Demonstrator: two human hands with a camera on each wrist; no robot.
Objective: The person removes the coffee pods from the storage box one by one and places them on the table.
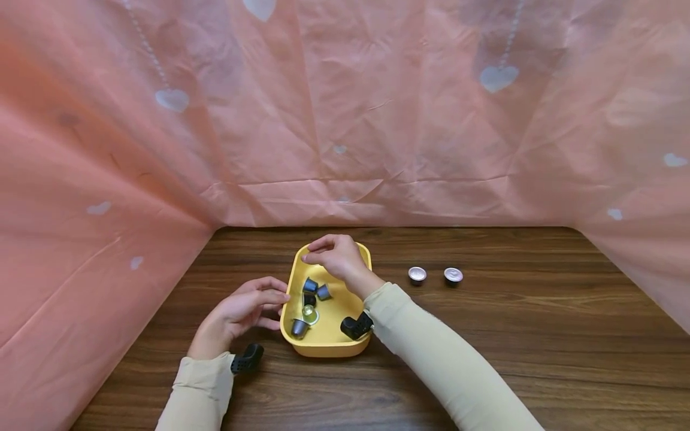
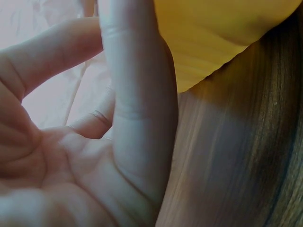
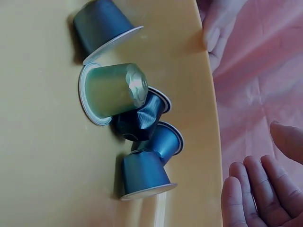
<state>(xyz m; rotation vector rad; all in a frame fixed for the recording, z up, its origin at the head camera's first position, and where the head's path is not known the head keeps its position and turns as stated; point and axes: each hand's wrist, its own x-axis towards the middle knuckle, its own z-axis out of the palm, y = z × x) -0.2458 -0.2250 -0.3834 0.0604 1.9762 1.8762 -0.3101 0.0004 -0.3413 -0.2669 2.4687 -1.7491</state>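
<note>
Neither hand grips anything: the right hand (image 1: 339, 258) hovers over the far end of the yellow tray (image 1: 330, 344) with its fingers loosely bent and empty, while the left hand (image 1: 244, 311) rests against the tray's left wall with fingers fairly straight, touching the rim rather than curling round it. The left wrist view bears this out, showing the left hand (image 2: 94, 142) open with the tray's yellow wall just beyond the fingers. Inside the tray lies a small heap of coffee capsules (image 1: 312, 299), five by the right wrist view: a pale green capsule (image 3: 111, 92) lying on its side, touching a black one beneath it, with three blue ones about them, all tumbled against one another. Two more capsules (image 1: 434, 275) sit foil-side up on the wooden table (image 1: 539, 347), well to the right of the tray and just apart from each other. To pick from the heap well, I judge it best to take a capsule on the outside of the pile, such as the blue one nearest the right hand's fingertips, pinching it across the body just below the rim between thumb and forefinger, since the flared rim gives a stop against slipping. The left hand should press steadily on the tray wall so the light tray does not skid on the smooth wood.
</note>
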